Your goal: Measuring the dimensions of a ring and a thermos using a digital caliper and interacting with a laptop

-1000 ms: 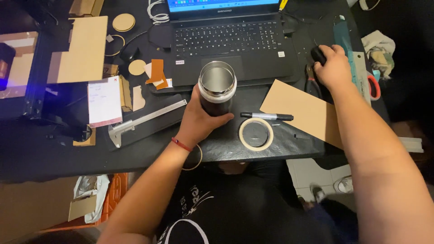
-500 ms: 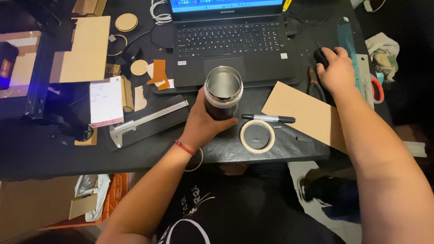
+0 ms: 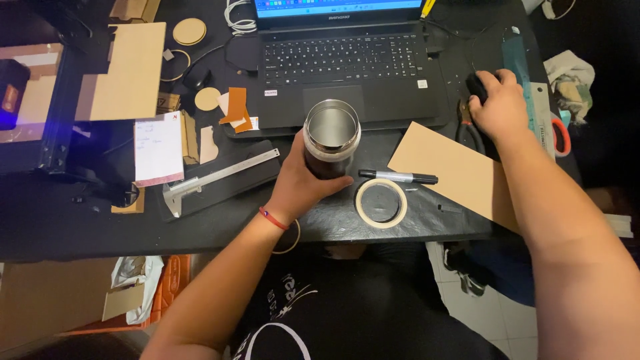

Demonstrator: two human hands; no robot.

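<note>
A cluttered black surface (image 3: 220, 223) carries an open black laptop (image 3: 347, 67) at its far edge, with pale tiled floor (image 3: 467, 320) showing below its near edge. The left hand (image 3: 300, 180) is wrapped around a round stainless-steel tumbler with a dark lower band (image 3: 331, 137), which stands upright just in front of the laptop's touchpad. The right hand (image 3: 497, 103) is cupped over a black computer mouse (image 3: 476, 85) right of the laptop. A black-and-grey marker pen (image 3: 399, 177) and a cream roll of tape (image 3: 381, 203) lie beside the tumbler, next to a tan cardboard sheet (image 3: 457, 173). A white paper note with a red lower edge (image 3: 158, 148) and a steel caliper (image 3: 217, 177) lie to the left.
</note>
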